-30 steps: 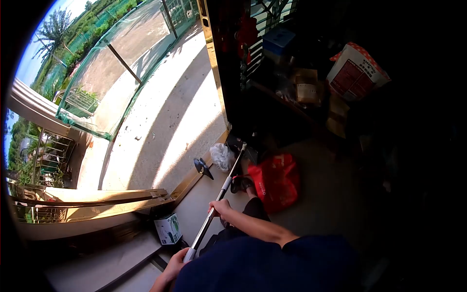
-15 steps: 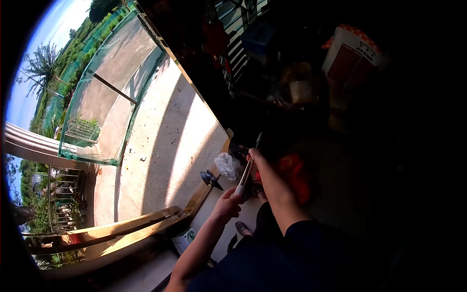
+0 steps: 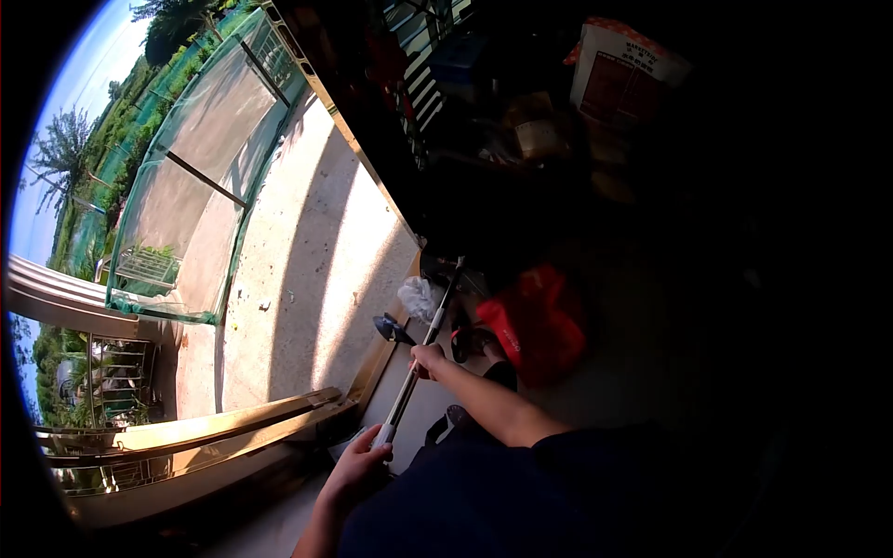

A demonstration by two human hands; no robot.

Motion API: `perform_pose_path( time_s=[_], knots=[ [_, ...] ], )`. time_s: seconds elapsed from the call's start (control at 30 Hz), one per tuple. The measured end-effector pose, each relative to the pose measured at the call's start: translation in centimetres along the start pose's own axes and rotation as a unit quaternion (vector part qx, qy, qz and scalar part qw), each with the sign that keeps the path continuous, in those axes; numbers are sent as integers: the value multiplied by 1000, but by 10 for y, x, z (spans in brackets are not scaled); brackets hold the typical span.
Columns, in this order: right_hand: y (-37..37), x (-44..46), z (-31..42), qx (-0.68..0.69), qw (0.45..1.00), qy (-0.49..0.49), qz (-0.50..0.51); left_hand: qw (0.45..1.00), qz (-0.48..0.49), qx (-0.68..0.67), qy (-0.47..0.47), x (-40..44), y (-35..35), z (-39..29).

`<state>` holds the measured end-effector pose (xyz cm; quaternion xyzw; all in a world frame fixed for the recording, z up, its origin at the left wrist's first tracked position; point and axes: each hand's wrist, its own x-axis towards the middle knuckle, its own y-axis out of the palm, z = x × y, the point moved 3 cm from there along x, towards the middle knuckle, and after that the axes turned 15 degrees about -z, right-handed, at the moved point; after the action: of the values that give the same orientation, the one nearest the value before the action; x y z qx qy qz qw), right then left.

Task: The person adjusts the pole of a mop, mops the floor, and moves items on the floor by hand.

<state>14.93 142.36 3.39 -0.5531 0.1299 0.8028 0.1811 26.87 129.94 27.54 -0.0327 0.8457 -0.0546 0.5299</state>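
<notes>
A long thin pole [image 3: 402, 402] with a pale lower end slants across the middle of the view, its far end dark. Near that pale end my left hand [image 3: 361, 465] is closed around it. My right hand [image 3: 426, 361] grips the shaft further up. Beside the upper shaft lies a crumpled clear plastic bag [image 3: 417, 298]. A dark, curved object [image 3: 391, 328] stands by the door sill, left of my right hand; its kind is unclear. To the right of the pole, a bright red bag [image 3: 535, 325] rests on the floor.
A gold-coloured door frame [image 3: 363, 167] and sill [image 3: 372, 372] border the sunlit concrete [image 3: 307, 242] outside. Green netting [image 3: 186, 214] stands out there. Deep in the shade, a white-and-red printed sack [image 3: 623, 74] sits near a blue box [image 3: 458, 60]. Much of the right side is too dark to see.
Both hands have moved down and left with the pole, towards my body. The pole's upper end has swung left, and more of the red bag shows. The camera view has shifted slightly.
</notes>
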Motion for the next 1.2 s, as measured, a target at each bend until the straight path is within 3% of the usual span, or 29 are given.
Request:
perform_pose_path(
  time_s=[0.1, 0.17, 0.23, 0.33, 0.4, 0.53, 0.57, 0.6, 0.67, 0.8, 0.97, 1.0, 1.07, 1.13, 1.17, 1.2],
  knots=[
    [4, -43, -28, 24, 991, 98, 91, 996, 0, 19, 82, -26, -41, 23],
    [0, -68, -34, -8, 994, 57, 92, 992, -5, 51, 115, -47, -56, 28],
    [-6, -90, -26, -50, 995, -9, 87, 993, 35, -71, 83, -51, -70, 40],
    [-15, -88, -8, -58, 995, -47, 64, 995, 42, -50, 79, -39, -64, 37],
    [-21, -63, 2, 2, 998, -9, 55, 995, 37, -16, 94, -23, -49, 21],
    [-47, 25, 9, 78, 994, 53, 48, 977, 55, 173, 108, 22, -4, -18],
    [-58, 17, 19, 87, 992, 54, 71, 966, 66, 231, 98, 31, 3, -22],
    [-69, -17, 41, 99, 990, 30, 95, 940, 56, 298, 158, 31, 11, -29],
    [-76, -12, 53, 24, 997, 15, 77, 901, 65, 324, 282, 34, 23, -36],
    [-81, -4, 64, 40, 997, 23, 57, 866, 73, 379, 318, 34, 37, -59],
    [-79, 18, 85, 82, 992, 68, 60, 780, 37, 495, 381, 47, 53, -80],
    [-83, 23, 90, 130, 989, 64, 38, 780, 37, 498, 377, 62, 57, -80],
    [-100, 69, 104, 99, 991, 75, 53, 757, 30, 488, 434, 89, 84, -85],
    [-130, 99, 133, 121, 989, 43, 72, 812, 12, 502, 297, 100, 129, -110],
    [-149, 127, 148, 104, 987, 42, 116, 749, 26, 497, 437, 127, 149, -104],
    [-173, 141, 173, 59, 994, 6, 97, 792, 9, 449, 413, 132, 178, -116]
  ],
)
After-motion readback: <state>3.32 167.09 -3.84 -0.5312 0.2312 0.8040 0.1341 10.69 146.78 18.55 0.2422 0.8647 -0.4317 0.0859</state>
